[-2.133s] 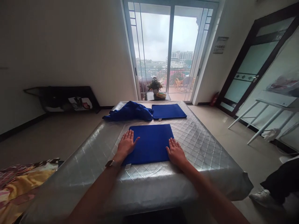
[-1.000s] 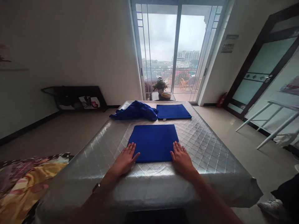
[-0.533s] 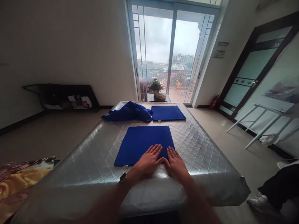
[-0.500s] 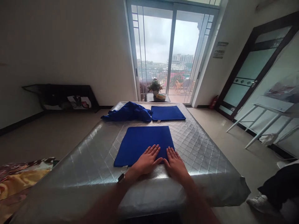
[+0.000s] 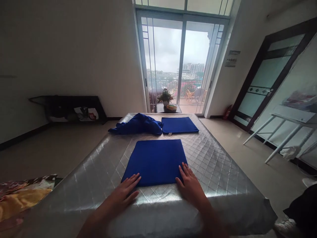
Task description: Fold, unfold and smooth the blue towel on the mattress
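Head view, forward and down

Your blue cloth (image 5: 155, 160): plain deep-blue fabric, folded to a neat rectangle, lying flat & smooth. It sits approx mid-width on the silver quilted mattress (image 5: 215, 165), close to the front edge, sides roughly square w/ it.

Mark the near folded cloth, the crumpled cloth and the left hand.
near folded cloth (image 5: 155, 162), head view, middle of its top face.
crumpled cloth (image 5: 138, 125), head view, middle of the heap.
left hand (image 5: 125, 193), head view, back of the hand.
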Tool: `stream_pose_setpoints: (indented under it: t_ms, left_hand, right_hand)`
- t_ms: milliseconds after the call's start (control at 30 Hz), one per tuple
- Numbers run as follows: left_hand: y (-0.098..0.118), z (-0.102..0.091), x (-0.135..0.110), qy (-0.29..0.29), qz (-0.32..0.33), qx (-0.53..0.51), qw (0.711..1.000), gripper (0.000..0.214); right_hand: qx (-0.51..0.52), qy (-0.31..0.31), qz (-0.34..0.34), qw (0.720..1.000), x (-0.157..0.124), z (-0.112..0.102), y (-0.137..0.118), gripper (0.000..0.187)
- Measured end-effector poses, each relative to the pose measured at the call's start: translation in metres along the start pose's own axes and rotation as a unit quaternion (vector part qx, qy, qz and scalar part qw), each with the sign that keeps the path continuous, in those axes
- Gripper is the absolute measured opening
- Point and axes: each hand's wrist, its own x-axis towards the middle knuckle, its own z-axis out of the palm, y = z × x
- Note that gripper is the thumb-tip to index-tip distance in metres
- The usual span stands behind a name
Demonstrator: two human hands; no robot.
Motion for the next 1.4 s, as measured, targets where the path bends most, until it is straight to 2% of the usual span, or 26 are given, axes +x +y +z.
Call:
stream_pose_setpoints:
  t_ms: [133,267,467,700,800,967,1100,1200,1267,1400]
  left_hand:
    - [-0.018,-0.002,-0.017,0.084,-0.073,-0.056,0.992,0.044]
    - [-0.022,0.002,-0.021,0.139,-0.102,-0.069,0.983,0.036]
    - [-0.01,0.009,-0.017,0.209,-0.096,-0.097,0.968,0.036]
    - [0.009,-0.005,-0.017,0.282,-0.064,-0.081,0.954,0.029]
    - [0.012,-0.008,-0.018,0.288,-0.055,-0.078,0.953,0.024]
    - [0.009,-0.01,-0.019,0.24,-0.079,-0.078,0.964,0.025]
    - [0.012,-0.027,-0.016,0.114,-0.124,-0.059,0.984,0.028]
    - [0.023,-0.049,-0.011,0.011,-0.149,-0.039,0.988,0.028]
    - [0.034,-0.061,-0.006,-0.031,-0.158,-0.032,0.986,0.03]
    - [0.058,-0.067,0.007,-0.048,-0.177,0.032,0.983,0.063]
  right_hand:
    - [0.03,0.096,-0.02,0.995,-0.011,-0.007,0.001,0.031]
    - [0.062,0.109,-0.016,0.992,-0.016,-0.009,0.002,0.023]
    - [0.074,0.109,-0.013,0.991,-0.014,-0.007,0.006,0.017]
    - [0.113,0.13,-0.037,0.984,-0.014,-0.009,0.009,0.014]
    - [0.121,0.134,-0.037,0.983,-0.013,-0.007,0.01,0.015]
    - [0.104,0.117,-0.033,0.987,-0.012,-0.007,0.006,0.015]
    - [0.027,0.117,-0.072,0.99,-0.011,-0.011,0.003,0.015]
    - [-0.038,0.117,-0.141,0.982,-0.01,-0.015,0.004,0.016]
    - [-0.081,0.121,-0.195,0.97,-0.007,-0.018,0.006,0.017]
    - [-0.138,0.164,-0.252,0.944,0.001,-0.021,0.009,0.018]
